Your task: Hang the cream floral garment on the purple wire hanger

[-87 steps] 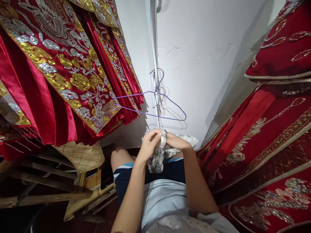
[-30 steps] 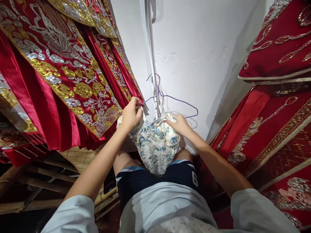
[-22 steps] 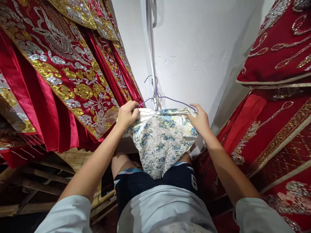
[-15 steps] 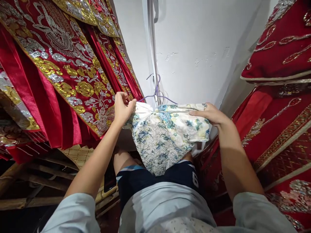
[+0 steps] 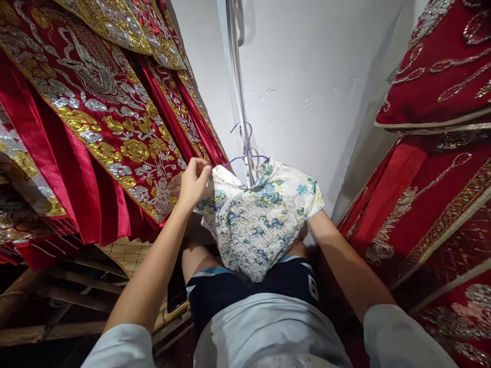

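A cream short-sleeved shirt [image 5: 253, 230] with a blue, green and yellow floral pattern is spread in front of me, its lower part hanging above my lap. The neck of a purple wire hanger [image 5: 248, 145] rises from its collar; the hanger's arms run under the cloth. My left hand [image 5: 195, 184] is closed, pinching the shirt near its left shoulder between thumb and fingers. On the other side, my right forearm goes into the right sleeve [image 5: 315, 199]. The cloth covers my right hand, so its fingers cannot be seen.
A narrow white pole [image 5: 236, 66] stands before a pale wall [image 5: 303, 56], right behind the hanger. Red garments with gold and silver embroidery [image 5: 134, 148] hang on the left. More red beaded garments [image 5: 433, 168] hang close on the right. Bamboo poles [image 5: 57, 329] lie low at left.
My right hand has left the outer edge of the right sleeve and gone inside it. The right shoulder now lies open over the hanger, with the collar spread. My left hand keeps its pinch.
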`<state>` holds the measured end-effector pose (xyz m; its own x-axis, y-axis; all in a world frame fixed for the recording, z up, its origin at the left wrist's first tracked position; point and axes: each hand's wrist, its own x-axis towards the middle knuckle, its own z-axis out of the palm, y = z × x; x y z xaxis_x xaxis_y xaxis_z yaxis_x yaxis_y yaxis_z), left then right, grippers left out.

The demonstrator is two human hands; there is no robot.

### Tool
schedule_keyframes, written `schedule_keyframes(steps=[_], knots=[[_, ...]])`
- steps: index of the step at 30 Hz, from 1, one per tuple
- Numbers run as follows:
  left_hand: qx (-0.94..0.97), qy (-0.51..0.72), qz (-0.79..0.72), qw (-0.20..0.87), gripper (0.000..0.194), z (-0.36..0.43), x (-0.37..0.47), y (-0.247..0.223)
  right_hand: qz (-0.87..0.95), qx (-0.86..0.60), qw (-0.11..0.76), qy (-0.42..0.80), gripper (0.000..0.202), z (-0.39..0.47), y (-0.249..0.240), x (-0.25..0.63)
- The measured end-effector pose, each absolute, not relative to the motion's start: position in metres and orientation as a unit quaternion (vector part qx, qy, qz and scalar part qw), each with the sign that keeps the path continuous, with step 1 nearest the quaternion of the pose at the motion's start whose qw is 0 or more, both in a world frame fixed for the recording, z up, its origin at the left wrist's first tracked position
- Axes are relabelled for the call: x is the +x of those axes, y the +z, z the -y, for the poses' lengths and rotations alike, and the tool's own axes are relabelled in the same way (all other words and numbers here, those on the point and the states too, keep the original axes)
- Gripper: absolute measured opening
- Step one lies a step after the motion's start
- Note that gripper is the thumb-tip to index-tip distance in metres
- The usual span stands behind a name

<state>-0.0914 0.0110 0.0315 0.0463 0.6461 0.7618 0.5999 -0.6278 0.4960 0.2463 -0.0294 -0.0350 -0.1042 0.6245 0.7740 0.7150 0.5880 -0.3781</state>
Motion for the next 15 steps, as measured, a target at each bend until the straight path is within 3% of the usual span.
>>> schedule_keyframes(steps=[2,4,7,9,13,15], knots=[[0.735,0.512,-0.443,0.038,0.02,-0.009,-0.1,0.029,0.726,-0.446,0.524,-0.007,0.048,0.025,-0.042,0.245],[0.751,0.495,-0.434,0.043,0.023,-0.007,-0.098,0.029,0.671,-0.424,0.599,0.108,0.051,0.019,-0.047,0.246],[0.765,0.473,-0.438,-0.004,0.027,-0.009,-0.079,0.039,0.535,-0.372,0.697,0.299,0.056,0.007,-0.041,0.256],[0.771,0.457,-0.441,-0.044,0.028,-0.014,-0.063,0.052,0.48,-0.363,0.728,0.33,0.06,0.004,-0.029,0.266],[0.806,0.442,-0.386,-0.07,0.018,-0.024,-0.035,0.074,0.464,-0.344,0.757,0.305,0.071,0.03,-0.021,0.278],[0.819,0.446,-0.353,-0.082,0.016,-0.026,-0.027,0.072,0.539,-0.323,0.691,0.357,0.082,0.059,-0.038,0.272]])
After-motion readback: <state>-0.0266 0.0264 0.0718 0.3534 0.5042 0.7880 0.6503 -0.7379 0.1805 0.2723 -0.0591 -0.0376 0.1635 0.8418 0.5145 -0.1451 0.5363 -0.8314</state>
